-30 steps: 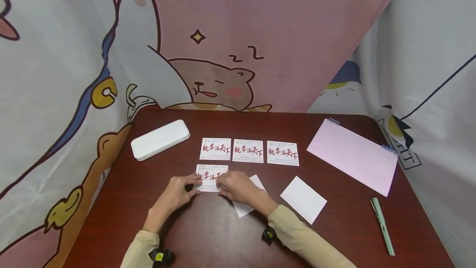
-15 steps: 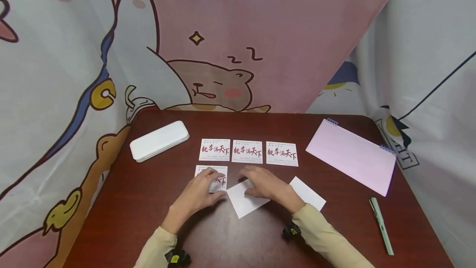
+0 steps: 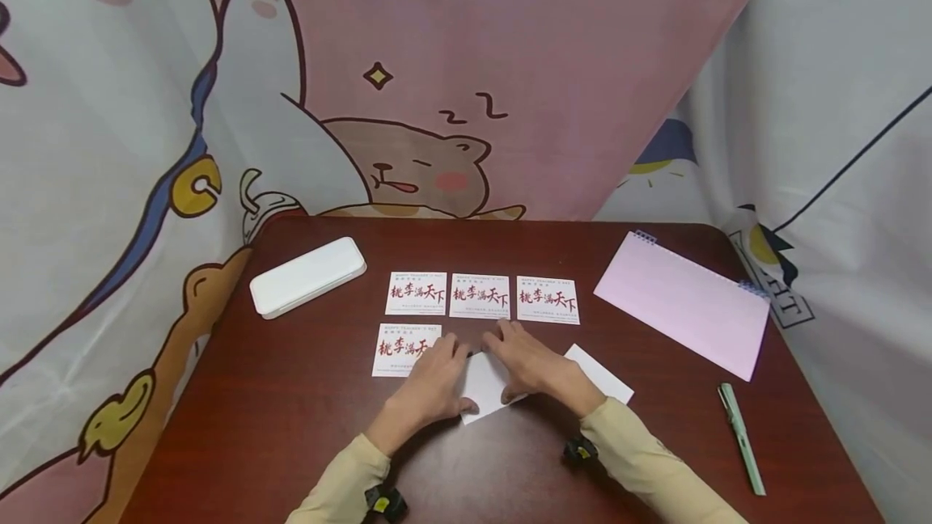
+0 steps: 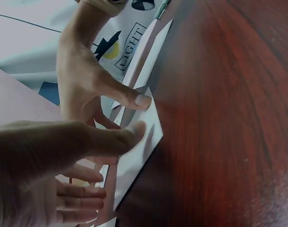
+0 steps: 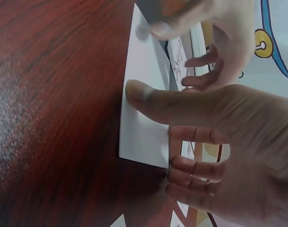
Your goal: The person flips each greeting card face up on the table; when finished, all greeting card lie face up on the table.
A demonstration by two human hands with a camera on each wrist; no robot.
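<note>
A blank white card (image 3: 482, 385) lies in front of the person, between both hands. The right hand (image 3: 530, 362) spans it, thumb on the near edge and fingers at the far edge, as the right wrist view shows. From the other side the left hand (image 3: 431, 385) reaches over the card's left part, its thumb (image 4: 134, 132) above the surface and its fingers fairly straight beyond it. Just left of that hand is a card printed with red characters (image 3: 396, 346), its right side partly covered by the fingers. The white card's left corner is hidden in the head view.
Three matching printed cards (image 3: 479, 296) form a row behind the hands. A second blank card (image 3: 601, 374) lies partly under the right forearm. A white case (image 3: 309, 277) is at back left, a pink spiral notebook (image 3: 683, 306) and a green pen (image 3: 743, 439) at right.
The left hand has moved right, off the printed card and over to the blank white card. The right hand has gone from the printed card to the blank one.
</note>
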